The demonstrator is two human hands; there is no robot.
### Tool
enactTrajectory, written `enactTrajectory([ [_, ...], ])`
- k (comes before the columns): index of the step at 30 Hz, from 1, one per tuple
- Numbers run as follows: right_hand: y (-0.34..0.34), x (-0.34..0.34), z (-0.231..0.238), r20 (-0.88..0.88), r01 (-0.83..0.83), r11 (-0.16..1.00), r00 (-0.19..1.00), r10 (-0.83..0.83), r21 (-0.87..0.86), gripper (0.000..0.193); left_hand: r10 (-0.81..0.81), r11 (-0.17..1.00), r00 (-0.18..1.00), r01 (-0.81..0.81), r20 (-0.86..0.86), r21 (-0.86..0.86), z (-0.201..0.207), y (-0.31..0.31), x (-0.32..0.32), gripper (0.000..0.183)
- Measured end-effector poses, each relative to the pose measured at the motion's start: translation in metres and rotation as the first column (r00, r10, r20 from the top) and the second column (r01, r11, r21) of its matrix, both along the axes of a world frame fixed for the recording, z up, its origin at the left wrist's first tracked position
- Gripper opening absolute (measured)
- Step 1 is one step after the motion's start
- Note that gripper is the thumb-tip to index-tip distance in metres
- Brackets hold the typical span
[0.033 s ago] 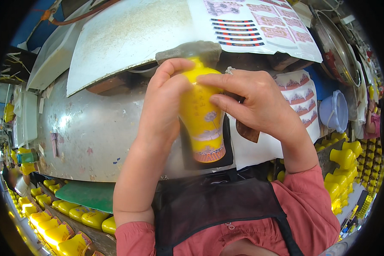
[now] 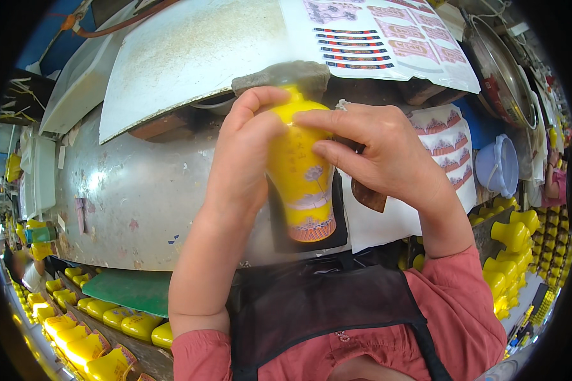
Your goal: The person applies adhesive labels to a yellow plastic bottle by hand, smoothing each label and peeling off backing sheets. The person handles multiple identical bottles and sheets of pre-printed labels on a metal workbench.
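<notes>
A yellow bottle-shaped vase point(image 2: 306, 184) lies tilted with its neck away from me, on a dark pad point(image 2: 340, 222) at the table's near edge. It bears a purple flower picture, small characters and a patterned band round its base. My left hand point(image 2: 245, 140) is closed round its left side and neck, some fingers hidden behind it. From the right, my right hand point(image 2: 381, 146) presses index finger and thumb on the vase's shoulder; its other fingers are curled and partly hidden. Beneath that hand shows a brown curved piece point(image 2: 368, 197); whether I hold it, I cannot tell.
A grey cloth point(image 2: 279, 75) lies just beyond the vase. Decal sheets point(image 2: 451, 136) are at right, more point(image 2: 394, 38) on a white board point(image 2: 190, 57) behind. A pale purple bucket point(image 2: 497, 165) stands at right. Rows of yellow vases point(image 2: 82, 343) line both sides.
</notes>
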State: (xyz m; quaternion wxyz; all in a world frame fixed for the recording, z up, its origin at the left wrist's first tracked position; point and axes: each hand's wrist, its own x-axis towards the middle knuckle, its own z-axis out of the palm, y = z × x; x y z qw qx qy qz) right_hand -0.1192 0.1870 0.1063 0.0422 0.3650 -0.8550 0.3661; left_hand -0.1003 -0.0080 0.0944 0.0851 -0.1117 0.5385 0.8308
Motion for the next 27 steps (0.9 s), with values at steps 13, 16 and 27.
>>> enactTrajectory([
  [13,-0.003,0.012,0.004,-0.285,0.096,0.961,0.958,-0.019,0.259,0.044,0.016,0.983,0.973,-0.058,-0.230,-0.176,-0.021,-0.002,0.017,0.046],
  [16,-0.004,0.013,0.006,-0.344,0.151,0.951,0.938,-0.051,0.270,0.044,0.011,0.975,0.967,-0.067,-0.256,-0.211,-0.028,-0.002,0.019,0.045],
  [27,-0.003,0.008,-0.003,-0.246,0.071,0.995,0.968,-0.053,0.067,0.038,0.002,0.933,0.937,-0.127,-0.349,-0.337,-0.039,-0.001,0.019,0.042],
])
